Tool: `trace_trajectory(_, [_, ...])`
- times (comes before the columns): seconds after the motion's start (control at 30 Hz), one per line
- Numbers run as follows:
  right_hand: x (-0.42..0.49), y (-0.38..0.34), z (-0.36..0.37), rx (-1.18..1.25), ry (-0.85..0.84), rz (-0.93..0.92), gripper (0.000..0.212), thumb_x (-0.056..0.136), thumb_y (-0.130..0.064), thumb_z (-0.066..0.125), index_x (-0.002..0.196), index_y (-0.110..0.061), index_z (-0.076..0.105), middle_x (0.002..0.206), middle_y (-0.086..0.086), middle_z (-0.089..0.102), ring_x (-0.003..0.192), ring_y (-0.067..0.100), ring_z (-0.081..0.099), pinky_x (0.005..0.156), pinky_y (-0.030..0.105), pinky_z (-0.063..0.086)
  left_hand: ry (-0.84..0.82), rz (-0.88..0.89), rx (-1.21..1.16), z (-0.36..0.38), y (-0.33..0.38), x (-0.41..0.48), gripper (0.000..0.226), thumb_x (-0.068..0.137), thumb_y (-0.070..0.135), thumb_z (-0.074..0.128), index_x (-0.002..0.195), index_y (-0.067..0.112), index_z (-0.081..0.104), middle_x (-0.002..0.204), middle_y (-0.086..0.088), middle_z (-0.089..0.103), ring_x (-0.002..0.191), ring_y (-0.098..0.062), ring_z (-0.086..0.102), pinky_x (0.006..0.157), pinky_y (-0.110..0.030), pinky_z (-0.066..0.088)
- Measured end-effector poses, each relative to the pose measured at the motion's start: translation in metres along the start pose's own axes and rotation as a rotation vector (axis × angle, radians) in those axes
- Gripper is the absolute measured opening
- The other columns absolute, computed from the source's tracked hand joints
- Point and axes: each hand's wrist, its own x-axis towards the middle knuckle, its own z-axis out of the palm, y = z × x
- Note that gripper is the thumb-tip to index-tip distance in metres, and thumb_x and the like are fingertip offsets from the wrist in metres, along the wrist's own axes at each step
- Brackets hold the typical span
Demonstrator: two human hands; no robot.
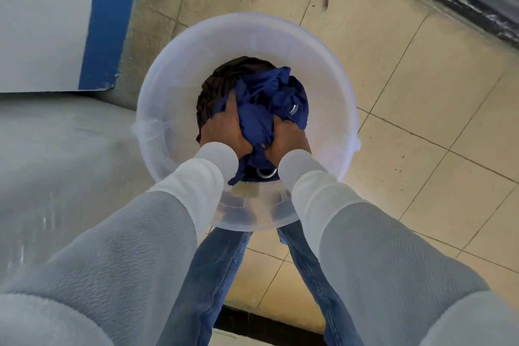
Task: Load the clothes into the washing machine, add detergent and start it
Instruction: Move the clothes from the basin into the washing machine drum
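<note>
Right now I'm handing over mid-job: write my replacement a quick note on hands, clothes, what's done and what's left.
Left hand: grips the blue cloth.
Right hand: grips the same cloth.
Both hands are inside the bucket, which stands on the floor. A dark cloth lies at the blue cloth's left.
Done: nothing that shows.
Left: every step, starting with lifting both cloths out.

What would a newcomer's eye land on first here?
The translucent white bucket at centre frame, on the tiled floor, with a bright blue garment bunched beside a dark garment inside. The left hand and right hand reach down into it, both gripping the blue garment.
</note>
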Motion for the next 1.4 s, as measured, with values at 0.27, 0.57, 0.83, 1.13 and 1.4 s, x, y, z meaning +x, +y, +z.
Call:
trace_trajectory(0.27, [0.041, 0.0, 0.026, -0.29, 0.072, 0.122, 0.147, 0.037, -0.077, 0.076, 0.144, -0.044, -0.02, 0.155, 0.009, -0.023, 0.143, 0.045, -0.007, 0.099, 0.068, 0.025, -0.067, -0.002, 0.43, 0.003, -0.009, 0.026, 0.129, 0.053, 0.053, 0.085, 0.148, 0.04, -0.002, 0.157, -0.007, -0.022, 0.143, -0.044, 0.005, 0.106, -0.06, 0.03])
trace_trajectory(0.57, [0.088, 0.016, 0.059, -0.324, 0.011, 0.175, 0.129, 0.053, -0.06, 0.08, 0.146, -0.042, -0.006, 0.158, 0.008, -0.017, 0.144, 0.041, -0.005, 0.091, 0.054, 0.045, -0.039, 0.04, 0.137, 0.059, -0.043, 0.047, 0.084, 0.086, 0.058, 0.048, 0.14, 0.045, -0.016, 0.161, -0.013, -0.004, 0.144, -0.04, 0.013, 0.111, -0.052, 0.032])
trace_trajectory(0.83, [0.076, 0.02, 0.062, -0.298, 0.083, 0.142, 0.088, 0.071, -0.041, 0.075, 0.142, -0.024, 0.027, 0.139, 0.008, 0.04, 0.13, 0.032, 0.035, 0.091, 0.045, 0.047, 0.103, 0.044, 0.254, 0.06, -0.034, 0.021, 0.106, 0.071, 0.048, 0.076, 0.149, 0.047, 0.004, 0.155, -0.013, 0.014, 0.129, -0.039, 0.035, 0.085, -0.046, 0.049])
trace_trajectory(1.13, [0.046, 0.012, 0.071, -0.412, -0.065, 0.288, 0.127, 0.061, -0.059, 0.077, 0.149, -0.034, -0.012, 0.159, 0.008, -0.01, 0.144, 0.04, -0.003, 0.101, 0.063, 0.034, 0.006, 0.125, 0.208, 0.047, -0.04, 0.016, 0.096, 0.073, 0.04, 0.074, 0.146, 0.044, 0.012, 0.146, -0.013, 0.027, 0.107, -0.039, 0.055, 0.084, -0.046, 0.053])
trace_trajectory(1.4, [0.063, 0.029, 0.073, -0.313, 0.03, 0.165, 0.077, 0.085, -0.03, 0.064, 0.148, -0.022, 0.02, 0.146, 0.011, 0.035, 0.133, 0.035, 0.033, 0.095, 0.044, 0.044, 0.028, 0.131, 0.147, 0.056, -0.04, 0.017, 0.089, 0.08, 0.04, 0.07, 0.148, 0.043, 0.014, 0.15, -0.013, 0.023, 0.107, -0.039, 0.056, 0.087, -0.045, 0.052])
